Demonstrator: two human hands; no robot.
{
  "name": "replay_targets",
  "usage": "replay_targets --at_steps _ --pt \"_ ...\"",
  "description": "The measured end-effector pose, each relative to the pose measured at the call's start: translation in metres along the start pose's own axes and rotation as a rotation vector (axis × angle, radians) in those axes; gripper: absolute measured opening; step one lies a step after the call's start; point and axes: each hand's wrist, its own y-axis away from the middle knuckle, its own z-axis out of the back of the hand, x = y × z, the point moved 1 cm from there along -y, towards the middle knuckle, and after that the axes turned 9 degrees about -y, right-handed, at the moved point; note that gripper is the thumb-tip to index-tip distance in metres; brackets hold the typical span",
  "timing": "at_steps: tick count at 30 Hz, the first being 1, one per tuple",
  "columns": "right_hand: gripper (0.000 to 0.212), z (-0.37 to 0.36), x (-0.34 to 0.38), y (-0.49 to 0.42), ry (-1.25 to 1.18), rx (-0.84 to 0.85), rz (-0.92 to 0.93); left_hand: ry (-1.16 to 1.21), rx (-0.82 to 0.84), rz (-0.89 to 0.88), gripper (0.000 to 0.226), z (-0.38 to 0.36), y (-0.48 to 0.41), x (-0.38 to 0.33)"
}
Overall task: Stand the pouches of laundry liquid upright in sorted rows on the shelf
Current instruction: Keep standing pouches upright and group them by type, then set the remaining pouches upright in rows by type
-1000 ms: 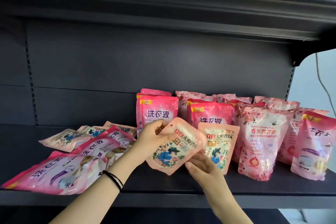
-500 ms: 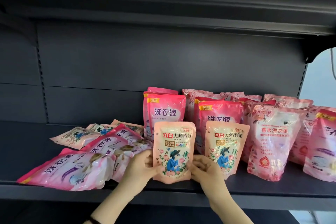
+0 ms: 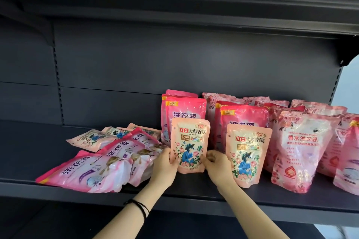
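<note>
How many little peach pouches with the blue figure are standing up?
2: the held pouch between left hand and right hand; the free pouch right of it. Others may hide behind.

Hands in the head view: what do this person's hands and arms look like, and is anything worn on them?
Both are bare: the left hand and the right hand have no gloves, and no sleeves show on the forearms. The left wrist carries thin black bands, like cords or hair ties. The right wrist carries nothing. I can make out no rings.
</note>
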Motion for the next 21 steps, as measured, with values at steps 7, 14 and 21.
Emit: replay_targets --at_steps 7,14,21 --pt "0.031 0.027 0.033 0.002 0.53 0.333 -0.027 -0.241 0.196 -0.143 0.03 0.056 -0.005 -0.032" --pt "0.033 0.036 0.082 0.022 0.813 0.598 0.058 -0.924 0.221 -0.228 0.03 0.133 -0.007 -0.035" --pt "0.037 -0.015 0.107 0.025 0.883 0.684 0.12 -1.021 0.216 -0.151 0.033 0.188 -0.001 0.005"
